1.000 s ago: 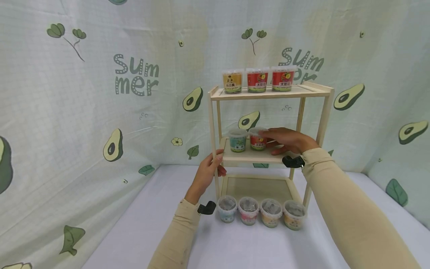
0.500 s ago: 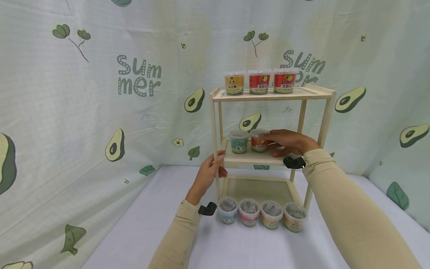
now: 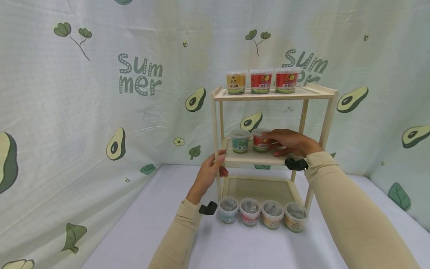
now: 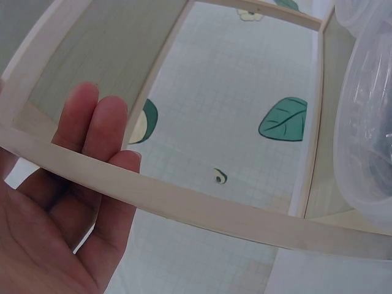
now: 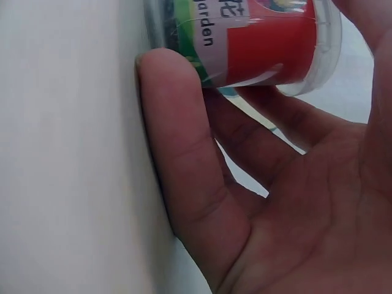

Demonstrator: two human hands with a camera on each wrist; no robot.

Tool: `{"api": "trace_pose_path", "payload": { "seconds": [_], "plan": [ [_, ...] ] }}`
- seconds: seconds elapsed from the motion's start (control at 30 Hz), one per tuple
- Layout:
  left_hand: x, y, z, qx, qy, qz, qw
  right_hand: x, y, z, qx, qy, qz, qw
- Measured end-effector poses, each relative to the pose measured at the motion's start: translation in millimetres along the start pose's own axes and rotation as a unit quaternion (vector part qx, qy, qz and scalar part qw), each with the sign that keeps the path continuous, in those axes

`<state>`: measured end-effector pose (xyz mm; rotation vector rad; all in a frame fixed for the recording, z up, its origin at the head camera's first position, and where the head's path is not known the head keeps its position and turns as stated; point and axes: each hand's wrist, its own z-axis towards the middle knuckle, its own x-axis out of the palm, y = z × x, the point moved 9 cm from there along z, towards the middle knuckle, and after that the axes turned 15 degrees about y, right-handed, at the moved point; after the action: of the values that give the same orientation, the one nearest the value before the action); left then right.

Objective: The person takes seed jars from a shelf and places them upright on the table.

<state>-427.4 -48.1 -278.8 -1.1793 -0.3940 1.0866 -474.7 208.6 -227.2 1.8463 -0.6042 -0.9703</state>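
Observation:
A small clear plastic cup with a red label [image 3: 260,144] stands on the middle board of a wooden shelf. My right hand [image 3: 293,143] holds it from the right, thumb over the near side of the rim. In the right wrist view, fingers [image 5: 184,141] reach along the cup [image 5: 272,52], one lying low by the board. Just left of it stands a teal-labelled cup [image 3: 240,142]. My left hand [image 3: 206,175] grips the shelf's front left post [image 3: 215,123]. The left wrist view shows its fingers [image 4: 104,131] curled round the wooden post [image 4: 184,196].
On the top board [image 3: 275,97] stand a yellow-labelled cup [image 3: 236,83] and two red-labelled cups [image 3: 260,83]. Several lidded cups [image 3: 249,212] line the white table [image 3: 235,250] before the bottom board [image 3: 258,189]. A printed cloth [image 3: 141,123] hangs behind.
The scene has shifted slightly to the right in the head view. Both hands and the cups keep their places on the shelf.

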Motion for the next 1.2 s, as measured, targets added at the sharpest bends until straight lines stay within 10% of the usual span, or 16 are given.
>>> {"api": "trace_pose_path", "payload": {
  "seconds": [0.67,1.2],
  "plan": [
    [-10.2,33.5,5.9,0.011,-0.028,-0.009,0.9995,-2,-3,-7.6,-0.08,-0.04,0.128,0.9878],
    [-11.4,31.8,10.3,0.012,-0.029,0.013,0.9994,14,8,-30.4,-0.12,-0.124,0.023,0.9848]
  ]
}}
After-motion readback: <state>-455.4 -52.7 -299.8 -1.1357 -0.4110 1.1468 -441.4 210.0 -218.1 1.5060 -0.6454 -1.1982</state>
